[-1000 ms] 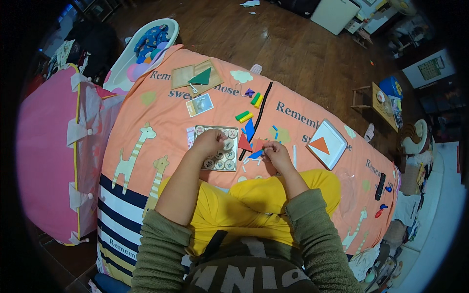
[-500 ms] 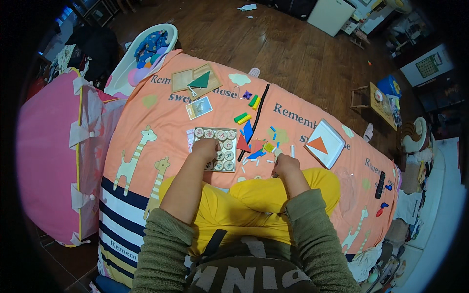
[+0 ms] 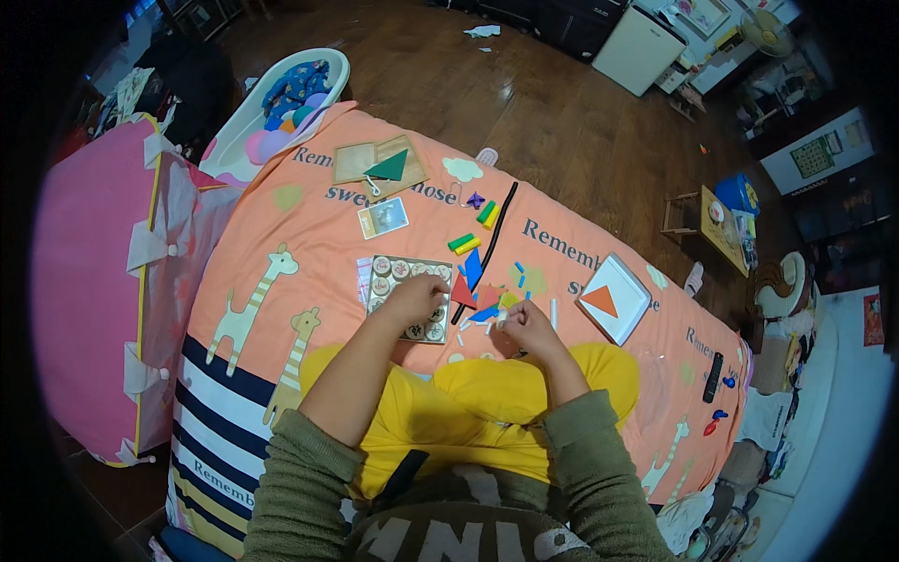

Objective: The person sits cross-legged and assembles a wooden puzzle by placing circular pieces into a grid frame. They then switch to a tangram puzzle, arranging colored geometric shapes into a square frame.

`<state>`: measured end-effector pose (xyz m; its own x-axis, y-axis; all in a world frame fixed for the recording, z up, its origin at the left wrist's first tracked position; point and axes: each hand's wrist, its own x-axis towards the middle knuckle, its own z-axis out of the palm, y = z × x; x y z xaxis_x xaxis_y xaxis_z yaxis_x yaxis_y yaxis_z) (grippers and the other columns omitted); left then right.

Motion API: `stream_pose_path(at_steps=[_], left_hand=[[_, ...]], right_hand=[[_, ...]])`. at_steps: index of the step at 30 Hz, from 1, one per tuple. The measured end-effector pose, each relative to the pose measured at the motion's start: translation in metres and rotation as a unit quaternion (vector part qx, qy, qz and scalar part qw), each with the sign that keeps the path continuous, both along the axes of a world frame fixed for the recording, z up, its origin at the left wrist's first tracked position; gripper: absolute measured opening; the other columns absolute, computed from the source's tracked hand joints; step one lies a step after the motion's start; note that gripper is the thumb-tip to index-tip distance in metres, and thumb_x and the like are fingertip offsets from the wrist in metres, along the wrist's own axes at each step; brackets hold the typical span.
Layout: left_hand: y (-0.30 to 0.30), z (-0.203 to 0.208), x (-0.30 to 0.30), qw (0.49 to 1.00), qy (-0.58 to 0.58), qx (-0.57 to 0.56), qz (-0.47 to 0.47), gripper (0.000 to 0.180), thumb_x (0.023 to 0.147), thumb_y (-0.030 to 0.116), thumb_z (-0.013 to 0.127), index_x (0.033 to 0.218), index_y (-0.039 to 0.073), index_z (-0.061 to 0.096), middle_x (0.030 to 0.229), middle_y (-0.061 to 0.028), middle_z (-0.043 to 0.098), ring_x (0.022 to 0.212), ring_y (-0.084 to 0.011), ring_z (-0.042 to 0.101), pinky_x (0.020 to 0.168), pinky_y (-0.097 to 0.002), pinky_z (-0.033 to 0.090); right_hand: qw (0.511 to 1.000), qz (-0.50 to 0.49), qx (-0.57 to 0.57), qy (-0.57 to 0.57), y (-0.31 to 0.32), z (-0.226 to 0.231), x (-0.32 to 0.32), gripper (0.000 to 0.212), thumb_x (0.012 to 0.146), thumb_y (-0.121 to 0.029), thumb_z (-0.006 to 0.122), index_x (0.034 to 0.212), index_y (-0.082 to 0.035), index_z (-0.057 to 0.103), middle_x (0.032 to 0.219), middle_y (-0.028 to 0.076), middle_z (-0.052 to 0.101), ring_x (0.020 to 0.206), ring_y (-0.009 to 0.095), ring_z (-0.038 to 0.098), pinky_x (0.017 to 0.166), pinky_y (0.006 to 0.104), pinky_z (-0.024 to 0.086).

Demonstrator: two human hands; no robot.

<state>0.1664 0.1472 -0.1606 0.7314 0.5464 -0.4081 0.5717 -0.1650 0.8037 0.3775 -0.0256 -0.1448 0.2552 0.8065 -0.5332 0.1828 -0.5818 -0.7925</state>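
A square box [image 3: 426,341] of round, pale Chinese chess pieces [image 3: 402,268] lies on the bed in front of me. My left hand [image 3: 417,298] is over the box, its fingers bent down at the right-hand pieces; the fingertips are partly hidden. Just right of the box, my right hand [image 3: 527,328] pinches a small pale round piece [image 3: 503,317] that looks like a Chinese chess piece. Close to these fingers lie a red triangle [image 3: 462,291], a blue block [image 3: 483,313], a yellow block [image 3: 508,300] and several small white and blue sticks.
A black rod [image 3: 506,204] crosses the patterned bedspread beyond the box. Green and yellow cylinders [image 3: 491,214], a card [image 3: 383,218] and wooden boards [image 3: 398,159] lie further off. At right is a white tray [image 3: 640,317] with an orange triangle; a pink tent [image 3: 94,281] stands at left.
My left hand has moved right across the box, uncovering pieces at its left. My right hand has come left, nearer the box, with the pale piece at its fingertips. The view has shifted slightly.
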Motion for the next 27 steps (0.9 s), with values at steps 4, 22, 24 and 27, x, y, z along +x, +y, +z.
stream_pose_path(at_steps=[4,22,24,27], left_hand=[[-0.010,0.010,0.015,0.967,-0.158,-0.199,-0.006,0.026,0.097,0.009,0.056,0.121,0.001,0.060,0.097,-0.0044,0.067,0.088,-0.0119,0.063,0.078,-0.0285,0.052],[0.023,0.026,0.002,0.979,0.095,0.066,0.166,0.024,0.082,0.020,0.073,0.097,0.001,0.068,0.083,-0.0102,0.070,0.074,-0.0188,0.067,0.066,-0.0314,0.051],[0.021,0.013,0.001,0.975,0.115,0.089,0.166,0.025,0.081,0.023,0.074,0.094,0.003,0.066,0.086,-0.0130,0.070,0.077,-0.0240,0.068,0.068,-0.0354,0.052],[0.015,-0.007,0.000,0.971,0.126,0.112,0.170,0.024,0.081,0.022,0.073,0.095,0.005,0.063,0.085,-0.0139,0.069,0.080,-0.0282,0.067,0.070,-0.0392,0.051]], right_hand=[[0.893,-0.111,0.092,0.427,0.003,0.017,-0.012,0.029,0.099,-0.023,0.051,0.117,0.000,0.055,0.093,0.010,0.065,0.088,0.021,0.067,0.082,0.0333,0.056],[0.992,-0.077,0.015,-0.103,-0.009,-0.050,0.011,0.021,0.090,-0.019,0.059,0.104,-0.003,0.061,0.088,0.012,0.067,0.079,0.026,0.066,0.070,0.0361,0.053],[0.968,-0.042,-0.022,-0.245,-0.008,-0.048,0.010,0.023,0.086,-0.019,0.060,0.105,-0.005,0.062,0.093,0.013,0.066,0.086,0.029,0.065,0.076,0.0390,0.052],[0.946,-0.064,-0.036,-0.316,0.009,-0.013,0.005,0.025,0.085,-0.021,0.059,0.104,-0.007,0.063,0.102,0.015,0.063,0.095,0.032,0.063,0.082,0.0413,0.050]])
